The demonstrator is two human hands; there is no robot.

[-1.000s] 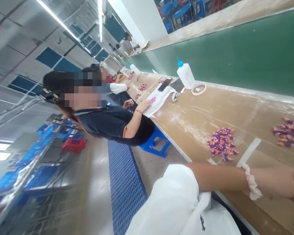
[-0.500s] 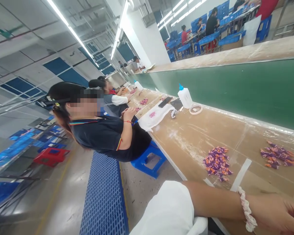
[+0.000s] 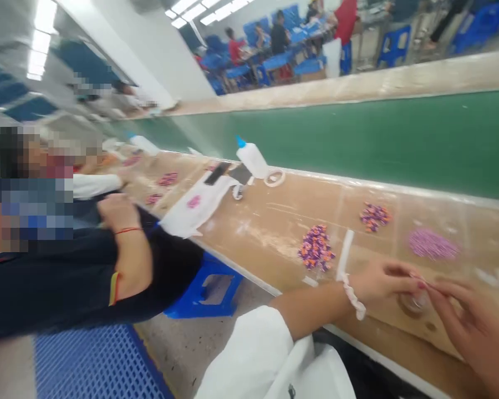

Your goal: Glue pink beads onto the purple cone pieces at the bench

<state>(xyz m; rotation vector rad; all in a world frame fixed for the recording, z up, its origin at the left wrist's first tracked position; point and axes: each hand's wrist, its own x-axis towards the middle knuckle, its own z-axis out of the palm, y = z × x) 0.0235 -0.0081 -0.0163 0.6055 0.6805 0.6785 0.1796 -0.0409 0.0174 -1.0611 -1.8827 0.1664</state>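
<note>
Scuffed, glossy brown tabletop [image 3: 274, 213] below a smooth green panel [image 3: 357, 144].
White plastic bottle [image 3: 253, 160], upper centre; smooth blue plastic stool [image 3: 185, 303], below centre; matt white cloth sleeve [image 3: 249, 354], bottom centre; pink pieces [image 3: 432, 244], right, perhaps plastic, though blurred.

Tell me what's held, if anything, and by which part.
Left hand and right hand meet, apparently pinching something tiny; blur hides what and which part.

On the tabletop [image 3: 270, 208], a white squeeze bottle [image 3: 253, 160] with a blue nozzle stands near the green panel [image 3: 336, 141], a tape roll [image 3: 274, 178] just beside it. A dark phone [image 3: 217, 173] lies by a white cloth [image 3: 210, 197]. At left sits a co-worker [image 3: 58, 277], a red cord [image 3: 128, 230] around one wrist, on a blue plastic stool [image 3: 193, 288] near blue perforated matting [image 3: 100, 360].
</note>
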